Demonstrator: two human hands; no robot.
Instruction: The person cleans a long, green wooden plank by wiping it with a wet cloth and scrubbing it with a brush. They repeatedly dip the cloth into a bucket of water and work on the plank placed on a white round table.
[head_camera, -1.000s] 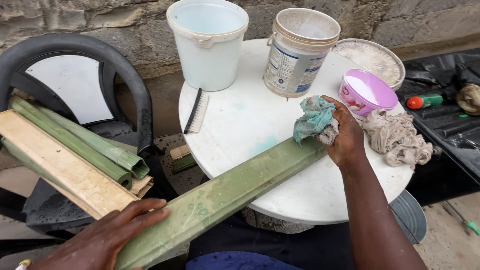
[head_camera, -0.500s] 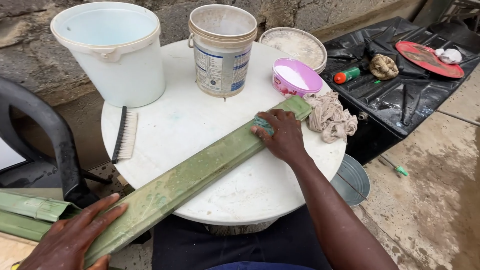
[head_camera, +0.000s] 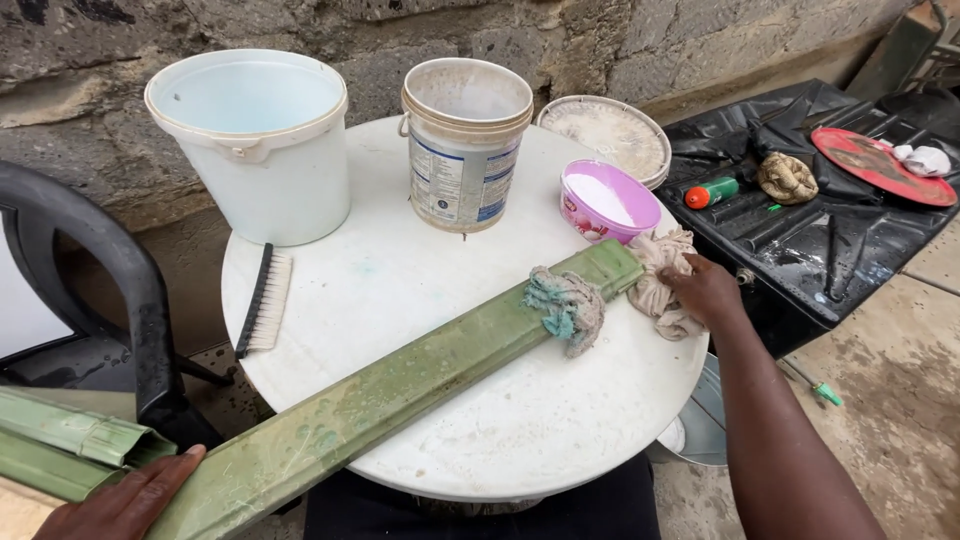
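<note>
Green channel (head_camera: 400, 395): lies slantwise across my round worktop (head_camera: 440, 290).
Change: teal rag (head_camera: 566, 306) now left on it; right hand (head_camera: 706, 290) closes fingers on beige cloth (head_camera: 662, 278).
Left hand (head_camera: 125, 502): flat, steadying the near end.

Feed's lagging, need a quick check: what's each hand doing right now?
Left hand: flat and open, pressing on the near end of the green strip.
Right hand: fingers on the beige rag; grip cannot be told.
</note>
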